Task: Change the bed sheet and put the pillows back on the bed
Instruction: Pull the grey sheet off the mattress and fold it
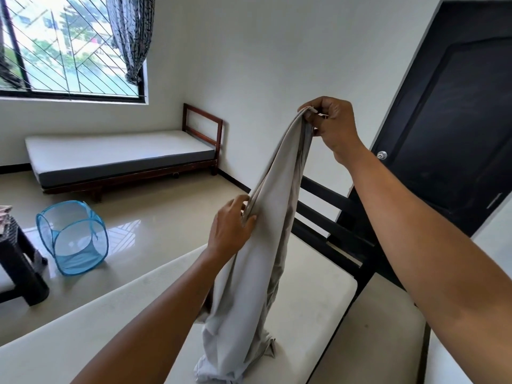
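Above the bare mattress (pixel 110 314), I held the grey sheet (pixel 266 245) up as one long hanging bundle, with its lower end crumpled on the mattress top. My right hand (pixel 332 126) was raised high, thumb and fingertips pinching the top edge, I think so the cloth's own weight would drag the folds straight and show me a hem. My left hand (pixel 230 225) sat lower, fingers curled round the gathered edges partway down, most likely to feel along the border toward a corner. The sheet was not yet spread, so the laying had barely begun. A blue mesh hamper (pixel 72 236) lay tipped on the floor well apart, probably for used linen. No pillows showed.
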A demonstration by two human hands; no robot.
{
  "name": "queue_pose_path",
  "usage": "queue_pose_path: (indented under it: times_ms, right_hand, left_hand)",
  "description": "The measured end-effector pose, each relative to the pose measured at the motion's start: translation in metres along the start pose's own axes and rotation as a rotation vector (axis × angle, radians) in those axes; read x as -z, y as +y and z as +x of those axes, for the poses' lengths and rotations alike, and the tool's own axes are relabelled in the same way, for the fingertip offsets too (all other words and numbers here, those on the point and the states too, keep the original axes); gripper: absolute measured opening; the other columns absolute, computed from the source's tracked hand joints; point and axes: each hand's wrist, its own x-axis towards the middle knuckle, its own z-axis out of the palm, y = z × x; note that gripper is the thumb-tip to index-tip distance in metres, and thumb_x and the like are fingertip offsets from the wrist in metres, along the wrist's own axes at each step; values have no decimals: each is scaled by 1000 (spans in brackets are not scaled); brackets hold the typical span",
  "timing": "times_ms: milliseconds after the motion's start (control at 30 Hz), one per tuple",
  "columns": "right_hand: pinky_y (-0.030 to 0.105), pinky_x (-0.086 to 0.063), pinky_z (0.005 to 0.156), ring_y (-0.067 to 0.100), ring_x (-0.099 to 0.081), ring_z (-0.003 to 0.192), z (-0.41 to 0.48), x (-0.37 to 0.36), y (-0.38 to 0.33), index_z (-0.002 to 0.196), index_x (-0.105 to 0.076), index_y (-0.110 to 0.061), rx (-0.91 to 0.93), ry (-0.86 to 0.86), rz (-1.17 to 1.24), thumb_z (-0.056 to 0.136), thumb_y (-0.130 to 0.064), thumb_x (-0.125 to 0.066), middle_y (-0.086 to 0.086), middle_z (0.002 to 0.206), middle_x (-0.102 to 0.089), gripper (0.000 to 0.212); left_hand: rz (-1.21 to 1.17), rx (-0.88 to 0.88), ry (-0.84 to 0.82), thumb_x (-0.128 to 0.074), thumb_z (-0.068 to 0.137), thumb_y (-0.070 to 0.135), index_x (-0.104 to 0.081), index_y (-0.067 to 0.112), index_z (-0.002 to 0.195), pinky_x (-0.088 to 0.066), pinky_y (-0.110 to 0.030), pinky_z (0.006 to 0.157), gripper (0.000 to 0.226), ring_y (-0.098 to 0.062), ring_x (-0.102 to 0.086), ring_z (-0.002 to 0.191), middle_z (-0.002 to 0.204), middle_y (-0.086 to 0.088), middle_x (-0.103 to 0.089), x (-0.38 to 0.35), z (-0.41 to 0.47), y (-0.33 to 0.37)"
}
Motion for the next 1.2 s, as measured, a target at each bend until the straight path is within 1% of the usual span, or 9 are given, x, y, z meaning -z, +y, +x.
queue_pose_path:
  times_ms: [167, 433, 567, 667, 767, 867, 933, 1100, 1200]
  right_hand:
    - [33, -59, 67, 13, -65, 81, -4, 8, -7, 97, -77, -15, 3, -37, 18, 94, -8, -67, -3, 87, -72, 13]
    - [30, -57, 67, 11, -65, 82, -12, 10, -10, 99, -75, -14, -29, -77, 77, 96, -6, -66, -5, 87, -72, 13]
    - [28, -57, 67, 11, -65, 83, -17, 19, -9, 103, -75, -9, -49, -65, 81, 96, -5, -66, -6, 88, -73, 11]
    - [31, -60, 72, 13, -66, 85, -18, 33, 1, 100, -76, -8, -110, -19, 26, 95, -2, -66, 0, 90, -73, 13]
    - [37, -61, 76, 13, -65, 81, -18, 46, 24, 86, -76, -20, -256, 132, -134, 90, -9, -69, 0, 86, -72, 14]
    - [18, -52, 68, 8, -64, 82, -29, 49, 46, 86, -74, -23, -338, 255, -312, 92, -15, -67, -7, 85, -69, 12]
    - [7, -44, 62, 11, -66, 89, -36, 46, 55, 91, -75, -19, -342, 263, -357, 92, -15, -67, -5, 89, -70, 9]
    - [24, -52, 75, 3, -65, 74, -63, 7, 44, 89, -79, -20, -206, 26, -294, 85, -15, -77, -5, 81, -75, 8]
    - [24, -47, 71, 3, -62, 70, -91, -37, 26, 114, -76, -26, -113, -308, -208, 82, -19, -81, -7, 75, -73, 33]
  left_hand:
    - [-132, 71, 68, -80, 87, 25, -64, 20, 121, -58, -20, 71, 37, -3, -68, 81, 94, 7, -70, -5, -23, -24]
    - [76, 160, -58, -71, 86, 24, -73, 28, 117, -57, -32, 74, 32, -9, -69, 82, 103, 11, -75, -10, -32, -30]
    - [138, 267, -110, -62, 80, 13, -69, 15, 72, -43, -34, 58, 11, -31, -61, 68, 67, -4, -66, -9, -32, -30]
    - [43, 327, 23, -56, 81, 13, -64, 15, 61, -39, -32, 54, 21, -26, -54, 56, 54, -1, -58, -1, -28, -34]
    - [10, 296, 140, -62, 90, 9, -72, 14, 71, -43, -33, 56, 22, -18, -55, 57, 60, 0, -63, 12, -23, -32]
    - [33, 234, 207, -63, 95, 17, -70, 11, 77, -42, -36, 59, 21, -20, -55, 59, 65, -2, -65, 30, -7, -21]
    - [54, 186, 214, -64, 96, 19, -68, 10, 74, -38, -28, 56, 25, -17, -51, 56, 61, 0, -61, 45, 7, -9]
    - [71, 111, 83, -68, 92, 24, -76, 15, 77, -45, -35, 61, 20, -17, -61, 64, 66, 2, -68, 66, 34, 25]
    - [102, 69, -34, -69, 90, 23, -76, 15, 75, -46, -35, 59, 18, -19, -62, 65, 63, 1, -66, 63, 40, 40]
